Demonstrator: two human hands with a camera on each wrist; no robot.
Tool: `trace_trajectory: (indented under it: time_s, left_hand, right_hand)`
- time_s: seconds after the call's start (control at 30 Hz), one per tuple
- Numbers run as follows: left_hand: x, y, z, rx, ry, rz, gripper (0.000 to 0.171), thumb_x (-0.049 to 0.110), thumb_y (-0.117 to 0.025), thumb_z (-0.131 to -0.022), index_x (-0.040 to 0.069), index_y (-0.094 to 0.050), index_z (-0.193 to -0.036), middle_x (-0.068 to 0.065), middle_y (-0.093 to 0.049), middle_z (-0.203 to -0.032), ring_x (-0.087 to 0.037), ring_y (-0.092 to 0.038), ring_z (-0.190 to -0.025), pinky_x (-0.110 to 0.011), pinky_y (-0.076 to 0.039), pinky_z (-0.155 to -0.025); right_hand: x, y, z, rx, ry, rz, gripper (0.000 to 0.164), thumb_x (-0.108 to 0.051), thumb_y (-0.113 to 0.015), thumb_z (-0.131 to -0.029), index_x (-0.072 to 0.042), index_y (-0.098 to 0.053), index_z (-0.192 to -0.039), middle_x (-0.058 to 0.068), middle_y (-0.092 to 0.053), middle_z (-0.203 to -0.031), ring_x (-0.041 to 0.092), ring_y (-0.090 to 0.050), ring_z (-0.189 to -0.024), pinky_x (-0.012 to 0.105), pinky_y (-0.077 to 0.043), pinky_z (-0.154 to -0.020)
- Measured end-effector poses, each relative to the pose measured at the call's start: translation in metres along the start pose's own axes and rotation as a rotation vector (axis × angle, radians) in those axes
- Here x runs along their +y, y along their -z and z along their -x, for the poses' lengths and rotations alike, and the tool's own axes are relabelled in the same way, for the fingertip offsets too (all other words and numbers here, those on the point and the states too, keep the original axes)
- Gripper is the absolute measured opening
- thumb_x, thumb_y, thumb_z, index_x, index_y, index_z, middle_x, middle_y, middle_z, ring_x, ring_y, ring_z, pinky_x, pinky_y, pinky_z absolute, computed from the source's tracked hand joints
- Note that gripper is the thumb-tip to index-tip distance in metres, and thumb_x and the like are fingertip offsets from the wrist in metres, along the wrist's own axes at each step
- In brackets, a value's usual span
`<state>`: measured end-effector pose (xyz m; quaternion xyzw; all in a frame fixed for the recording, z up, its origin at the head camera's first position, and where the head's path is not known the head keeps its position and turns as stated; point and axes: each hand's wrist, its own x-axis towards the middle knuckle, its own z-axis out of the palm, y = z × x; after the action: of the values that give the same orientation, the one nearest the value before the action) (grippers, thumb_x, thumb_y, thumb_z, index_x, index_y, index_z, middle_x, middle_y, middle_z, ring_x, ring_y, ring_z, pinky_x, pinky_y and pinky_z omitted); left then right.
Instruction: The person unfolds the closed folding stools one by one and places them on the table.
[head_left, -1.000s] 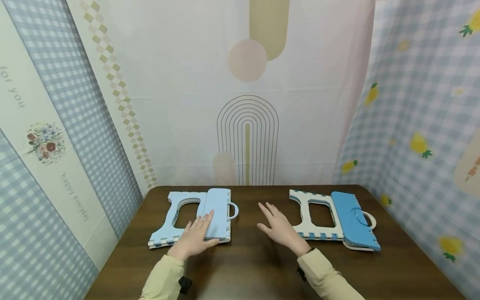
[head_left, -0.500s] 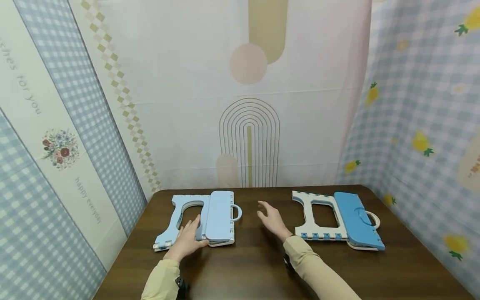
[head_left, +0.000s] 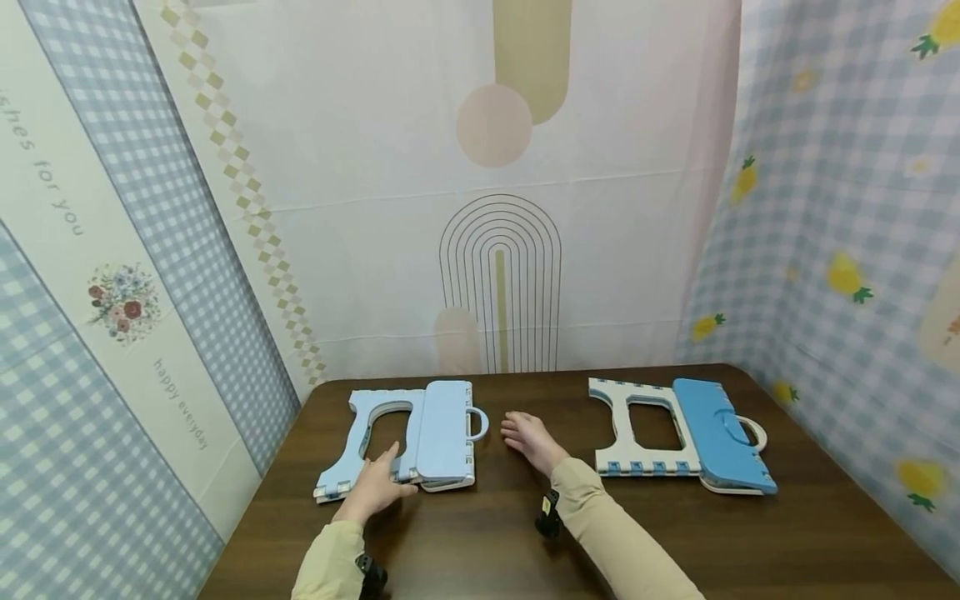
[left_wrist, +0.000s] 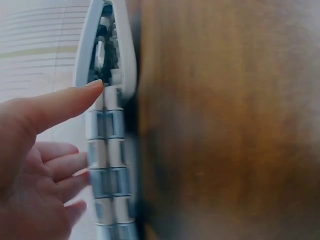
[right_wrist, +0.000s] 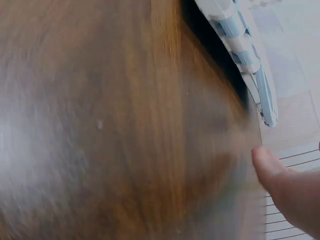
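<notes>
A light blue folding step stool [head_left: 444, 429] lies folded flat on the left of the table, its loop handle [head_left: 481, 424] pointing right. My left hand [head_left: 374, 487] is at its near edge, fingers over the leg panel. The left wrist view shows that thumb [left_wrist: 75, 102] right at the hinged edge [left_wrist: 106, 155], the other fingers loosely bent above the top face. To the right of the handle, my right hand [head_left: 531, 439] hovers with fingers together, slightly bent, holding nothing; its thumb [right_wrist: 272, 170] shows in the right wrist view.
A second folding stool, white with a darker blue seat [head_left: 723, 435], lies folded on the right, its white handle [head_left: 752, 432] pointing right. The dark brown table [head_left: 487, 542] ends at a patterned cloth backdrop [head_left: 375, 275]. Checked cloth hangs at both sides.
My left hand has drawn back from the seat panel to the stool's near edge. My right hand has shifted left toward the left stool's handle, its spread fingers closing together. Both stools stay put.
</notes>
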<state>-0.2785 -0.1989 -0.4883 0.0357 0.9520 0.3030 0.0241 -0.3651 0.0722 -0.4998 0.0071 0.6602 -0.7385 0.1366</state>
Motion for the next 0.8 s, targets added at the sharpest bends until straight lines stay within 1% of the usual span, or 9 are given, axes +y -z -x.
trace_trajectory:
  time_s: [0.13, 0.17, 0.27, 0.37, 0.5, 0.57, 0.67, 0.73, 0.8]
  left_hand:
    - [-0.004, -0.004, 0.000, 0.001, 0.032, 0.048, 0.080, 0.021, -0.072, -0.074, 0.007, -0.030, -0.140, -0.026, -0.030, -0.141, -0.051, -0.019, -0.129, -0.061, -0.029, -0.097]
    - [-0.005, -0.004, -0.001, 0.009, 0.032, 0.054, 0.078, 0.021, -0.072, -0.074, 0.007, -0.031, -0.139, -0.026, -0.031, -0.140, -0.050, -0.022, -0.128, -0.060, -0.031, -0.097]
    - [-0.006, -0.005, -0.003, 0.033, 0.021, 0.044, 0.071, 0.019, -0.072, -0.073, 0.008, -0.039, -0.135, -0.024, -0.038, -0.137, -0.046, -0.033, -0.125, -0.056, -0.036, -0.095]
    - [-0.005, -0.006, -0.007, 0.064, 0.005, -0.010, 0.064, 0.014, -0.073, -0.071, 0.009, -0.047, -0.130, -0.021, -0.048, -0.130, -0.040, -0.046, -0.116, -0.051, -0.043, -0.089]
    - [-0.002, -0.007, -0.010, 0.136, -0.023, -0.142, 0.056, 0.008, -0.076, -0.066, 0.007, -0.058, -0.119, -0.019, -0.060, -0.114, -0.036, -0.058, -0.096, -0.045, -0.049, -0.075]
    - [-0.001, -0.007, -0.011, 0.173, -0.026, -0.203, 0.052, 0.008, -0.078, -0.063, 0.006, -0.062, -0.113, -0.018, -0.064, -0.106, -0.034, -0.061, -0.085, -0.043, -0.050, -0.066]
    - [0.001, -0.006, -0.012, 0.204, 0.011, -0.242, 0.049, 0.008, -0.079, -0.061, 0.008, -0.065, -0.108, -0.016, -0.066, -0.099, -0.029, -0.061, -0.073, -0.038, -0.047, -0.053]
    - [0.002, -0.005, -0.014, 0.203, 0.040, -0.250, 0.048, 0.009, -0.079, -0.061, 0.010, -0.066, -0.107, -0.015, -0.066, -0.098, -0.027, -0.060, -0.068, -0.035, -0.044, -0.048]
    - [0.003, -0.004, -0.015, 0.187, 0.071, -0.250, 0.047, 0.008, -0.078, -0.062, 0.011, -0.066, -0.108, -0.015, -0.066, -0.099, -0.026, -0.059, -0.066, -0.033, -0.041, -0.045]
  right_hand:
    - [0.003, -0.005, 0.000, -0.022, -0.039, -0.002, 0.050, -0.016, -0.034, -0.096, 0.014, -0.023, -0.134, 0.036, -0.032, -0.134, 0.042, -0.035, -0.126, 0.045, -0.033, -0.104]
    - [0.004, -0.007, -0.001, -0.025, -0.044, -0.003, 0.050, -0.016, -0.034, -0.096, 0.014, -0.023, -0.134, 0.036, -0.033, -0.133, 0.042, -0.036, -0.125, 0.045, -0.034, -0.104]
    - [0.007, -0.010, -0.003, -0.038, -0.055, -0.062, 0.050, -0.016, -0.034, -0.096, 0.014, -0.021, -0.135, 0.038, -0.033, -0.132, 0.043, -0.036, -0.125, 0.044, -0.035, -0.103]
    - [0.010, -0.012, -0.005, -0.040, -0.073, -0.148, 0.050, -0.013, -0.034, -0.096, 0.014, -0.018, -0.136, 0.039, -0.031, -0.133, 0.044, -0.035, -0.125, 0.045, -0.036, -0.103]
    - [0.016, -0.015, -0.007, -0.036, -0.092, -0.228, 0.048, -0.007, -0.034, -0.095, 0.015, -0.018, -0.135, 0.039, -0.031, -0.132, 0.044, -0.035, -0.124, 0.046, -0.037, -0.102]
    - [0.018, -0.018, -0.008, -0.041, -0.098, -0.254, 0.046, -0.005, -0.034, -0.095, 0.015, -0.022, -0.134, 0.039, -0.032, -0.132, 0.043, -0.036, -0.124, 0.046, -0.037, -0.101]
    - [0.020, -0.022, -0.010, -0.050, -0.101, -0.275, 0.042, -0.005, -0.035, -0.095, 0.016, -0.030, -0.130, 0.038, -0.034, -0.131, 0.042, -0.041, -0.122, 0.047, -0.038, -0.101]
    - [0.021, -0.024, -0.012, -0.055, -0.109, -0.293, 0.041, -0.005, -0.035, -0.094, 0.016, -0.033, -0.129, 0.038, -0.036, -0.130, 0.040, -0.045, -0.119, 0.047, -0.039, -0.100]
    - [0.022, -0.025, -0.013, -0.058, -0.116, -0.307, 0.041, -0.006, -0.037, -0.094, 0.016, -0.034, -0.128, 0.037, -0.038, -0.129, 0.038, -0.050, -0.115, 0.046, -0.040, -0.098]
